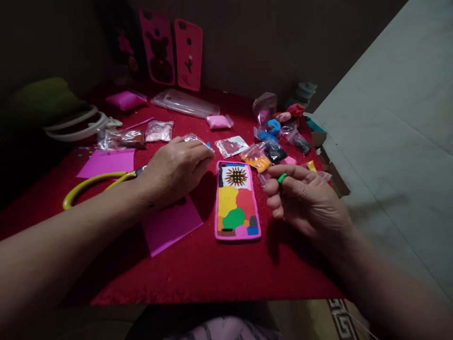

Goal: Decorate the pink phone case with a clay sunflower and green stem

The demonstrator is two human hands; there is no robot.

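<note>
My right hand pinches a small green piece of clay between thumb and fingers, right of the phone case. The phone case lies flat, with a pink clay rim, a sunflower at its top and coloured patches below. My left hand is left of the case, fingers curled downward beside a clear plastic bag. A small blue bit shows near its fingertips; whatever those fingers hold is hidden. Under my left wrist lie yellow-handled scissors and a magenta paper.
Bags of orange clay and black clay lie beyond my right hand. Two decorated pink cases lean against the back wall. A clear case lies before them. Another magenta sheet lies left on the red cloth.
</note>
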